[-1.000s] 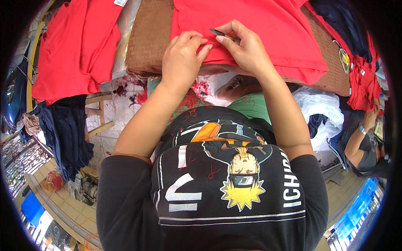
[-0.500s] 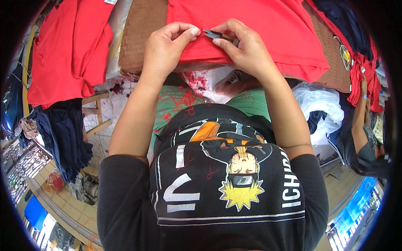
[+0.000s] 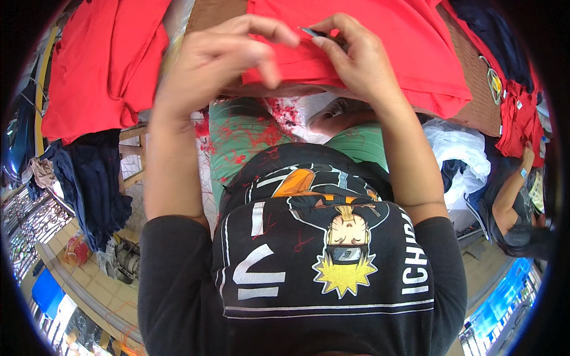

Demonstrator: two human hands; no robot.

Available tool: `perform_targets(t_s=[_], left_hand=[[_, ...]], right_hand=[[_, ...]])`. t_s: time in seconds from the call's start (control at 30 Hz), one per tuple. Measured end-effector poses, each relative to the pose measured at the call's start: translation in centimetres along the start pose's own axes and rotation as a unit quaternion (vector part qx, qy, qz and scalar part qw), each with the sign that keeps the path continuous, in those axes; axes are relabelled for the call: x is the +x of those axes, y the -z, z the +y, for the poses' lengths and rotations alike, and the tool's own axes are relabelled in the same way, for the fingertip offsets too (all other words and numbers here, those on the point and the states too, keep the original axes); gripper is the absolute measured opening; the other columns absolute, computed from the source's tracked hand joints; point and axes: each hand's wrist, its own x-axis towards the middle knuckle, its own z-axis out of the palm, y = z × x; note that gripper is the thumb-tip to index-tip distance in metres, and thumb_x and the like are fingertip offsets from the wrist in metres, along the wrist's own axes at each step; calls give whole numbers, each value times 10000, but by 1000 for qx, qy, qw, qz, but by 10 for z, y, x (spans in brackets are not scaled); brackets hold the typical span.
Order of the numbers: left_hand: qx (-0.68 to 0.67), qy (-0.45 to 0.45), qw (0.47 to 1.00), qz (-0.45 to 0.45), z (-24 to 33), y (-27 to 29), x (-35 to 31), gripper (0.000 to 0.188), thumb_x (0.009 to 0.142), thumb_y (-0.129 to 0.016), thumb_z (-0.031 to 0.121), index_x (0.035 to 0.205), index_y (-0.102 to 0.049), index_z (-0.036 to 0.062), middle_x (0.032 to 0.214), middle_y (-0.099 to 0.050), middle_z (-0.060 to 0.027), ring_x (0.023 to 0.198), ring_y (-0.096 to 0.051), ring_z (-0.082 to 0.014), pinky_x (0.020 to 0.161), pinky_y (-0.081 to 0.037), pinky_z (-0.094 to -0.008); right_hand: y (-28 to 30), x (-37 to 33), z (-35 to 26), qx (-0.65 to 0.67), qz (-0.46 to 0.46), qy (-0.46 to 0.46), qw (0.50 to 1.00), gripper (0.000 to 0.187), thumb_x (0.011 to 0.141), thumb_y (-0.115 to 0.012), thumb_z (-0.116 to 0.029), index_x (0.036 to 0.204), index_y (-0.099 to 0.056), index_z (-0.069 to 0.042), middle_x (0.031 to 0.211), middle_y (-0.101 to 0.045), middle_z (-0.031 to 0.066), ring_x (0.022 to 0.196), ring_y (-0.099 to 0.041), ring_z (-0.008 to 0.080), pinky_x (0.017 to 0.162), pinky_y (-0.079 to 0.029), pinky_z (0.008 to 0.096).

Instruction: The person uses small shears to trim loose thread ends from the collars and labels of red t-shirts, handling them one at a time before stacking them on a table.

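My right hand (image 3: 363, 56) is closed round small metal thread snips (image 3: 311, 32), whose blades point left over the cloth. Beneath both hands a bright red garment (image 3: 415, 65) lies spread on a brown woven-look surface (image 3: 475, 89). My left hand (image 3: 217, 62) is lifted over the garment's left edge, smeared by motion, its fingers apart and nothing visible in them. Snippets of red thread (image 3: 258, 136) cling to my green trousers and black shirt.
Another red garment (image 3: 104, 77) hangs at the left, with dark blue cloth (image 3: 92, 190) below it. White plastic bags (image 3: 454, 154) bunch at the right. Farther right, a co-worker's arm (image 3: 509, 193) reaches to red cloth (image 3: 519, 124). A coiled pale cord (image 3: 493, 83) lies nearby.
My left hand has opened and swung left, away from the snips' tips. My right hand has shifted slightly up and right, still holding the snips. The co-worker's arm has lowered.
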Motion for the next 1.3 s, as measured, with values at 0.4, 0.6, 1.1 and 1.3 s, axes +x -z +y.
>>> perform_targets(t_s=[0.4, 0.6, 1.1, 1.3], left_hand=[[377, 1, 924, 61, -33, -47, -23, 132, 830, -670, 111, 903, -649, 4, 944, -645, -74, 905, -602, -161, 800, -473, -284], [-18, 302, 936, -180, 0, 2, -26, 225, 900, -603, 173, 788, -651, -16, 853, -647, -86, 761, -610, -144, 701, -476, -275], [373, 60, 911, 164, -49, -30, -43, 186, 810, -713, 173, 954, -700, 56, 919, -692, -63, 814, -655, -153, 720, -512, -288], [312, 174, 918, 173, -39, -22, -38, 208, 873, -647, 262, 943, -687, 70, 774, -680, -99, 697, -661, -204, 642, -501, -311]], right_hand=[[0, -23, 7, 17, -3, -36, 999, 253, 835, -684, -165, 1050, -615, -52, 861, -623, 95, 765, -579, 210, 678, -463, 317], [0, -27, 12, 31, -19, -62, 997, 264, 823, -687, -173, 1041, -610, -44, 933, -669, 147, 880, -656, 286, 764, -508, 361], [2, -23, 13, 27, -47, -61, 997, 260, 837, -668, -166, 1052, -605, -33, 979, -676, 154, 922, -658, 285, 795, -505, 363], [3, -22, 4, -2, -44, -50, 998, 253, 830, -668, -160, 1042, -609, -36, 956, -671, 162, 914, -654, 304, 787, -506, 373]])
